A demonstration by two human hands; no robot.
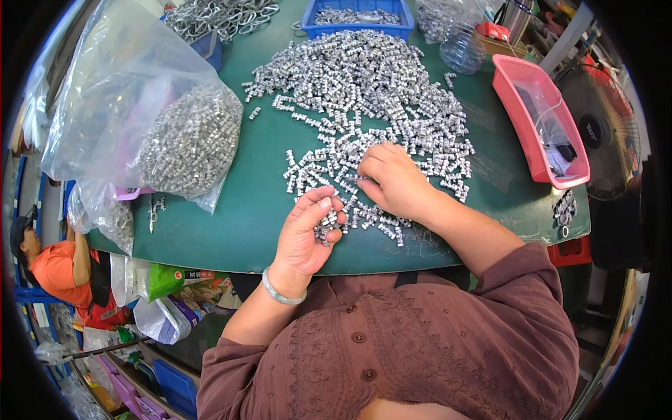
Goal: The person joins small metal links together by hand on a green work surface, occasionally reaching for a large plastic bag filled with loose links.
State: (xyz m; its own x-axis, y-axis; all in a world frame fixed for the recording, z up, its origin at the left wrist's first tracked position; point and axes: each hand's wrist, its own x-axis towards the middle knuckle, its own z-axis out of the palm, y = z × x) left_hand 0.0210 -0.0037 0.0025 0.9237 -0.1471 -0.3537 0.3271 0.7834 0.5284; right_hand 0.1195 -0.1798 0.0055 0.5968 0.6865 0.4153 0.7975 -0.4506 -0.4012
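Observation:
A large heap of small silver metal fittings spreads over the green table. My left hand, palm up near the table's front edge, is curled around a few of these fittings. My right hand lies palm down on the near part of the heap, its fingertips pinched on a fitting among the loose ones. A silver bangle circles my left wrist.
A clear plastic bag full of fittings lies at the left. A pink tray sits at the right, a blue tray at the back, a fan beyond the right edge. Another person in orange sits at lower left.

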